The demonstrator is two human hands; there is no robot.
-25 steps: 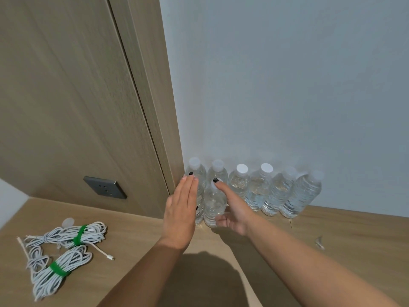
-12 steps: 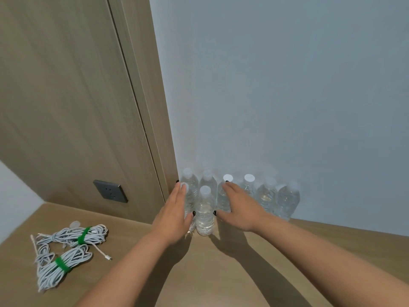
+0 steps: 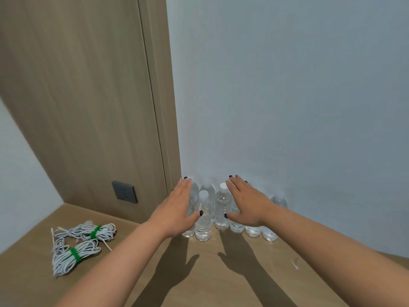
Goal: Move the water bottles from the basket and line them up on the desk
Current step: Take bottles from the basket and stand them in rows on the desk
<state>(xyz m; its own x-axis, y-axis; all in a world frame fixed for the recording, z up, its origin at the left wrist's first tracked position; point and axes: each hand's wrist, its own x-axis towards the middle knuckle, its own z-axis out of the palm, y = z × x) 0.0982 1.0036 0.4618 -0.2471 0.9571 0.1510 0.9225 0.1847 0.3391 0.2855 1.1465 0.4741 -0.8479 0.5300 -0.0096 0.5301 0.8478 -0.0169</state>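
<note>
The left hand (image 3: 177,212) is flat, its fingers straight and together, and it lies against the left side of the bottle group; its thumb touches the front bottle (image 3: 203,218). The right hand (image 3: 247,204) is also flat with straight fingers, spread a little, in front of the bottles on the right, and its thumb points to the bottle with white cap (image 3: 222,208). Neither hand grips anything. The nails are dark.

The water bottles (image 3: 208,209) stand upright on the wooden desk (image 3: 210,273), close to each other in a row along the pale wall (image 3: 287,96), and 1 bottle stands in front of the row. They are clear, with white caps, and no label or writing can be read on them. The right end bottle (image 3: 279,200) is partly hidden by the right forearm.

At the left on the desk lie 2 bundles of white cable (image 3: 76,248) with green ties. Behind them a grey wall socket (image 3: 124,192) sits in the wooden panel (image 3: 77,96).
</note>
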